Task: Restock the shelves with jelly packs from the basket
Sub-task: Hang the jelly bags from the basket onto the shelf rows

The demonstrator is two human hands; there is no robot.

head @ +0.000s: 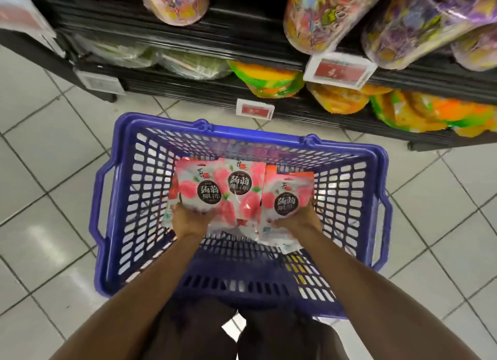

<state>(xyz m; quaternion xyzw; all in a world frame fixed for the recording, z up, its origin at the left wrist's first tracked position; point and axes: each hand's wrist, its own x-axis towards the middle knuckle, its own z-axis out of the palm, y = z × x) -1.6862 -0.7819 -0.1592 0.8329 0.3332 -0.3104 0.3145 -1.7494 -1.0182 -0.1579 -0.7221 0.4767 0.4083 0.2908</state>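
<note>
L hand (189, 219) grips pink jelly pack (204, 192) | R hand (298, 221) grips 2nd pack (286, 201) | labels: 蒟蒻果冻 | both inside blue basket (252, 134) on tiled floor (53, 157)

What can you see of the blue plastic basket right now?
The blue plastic basket is rectangular, with lattice walls and bottom, a thick rim and a loop grip on its left and right sides. It stands upright on the white tiled floor in front of the dark shelves. Inside are pink-and-white jelly packs; the left hand and right hand reach in and grip them.
</note>
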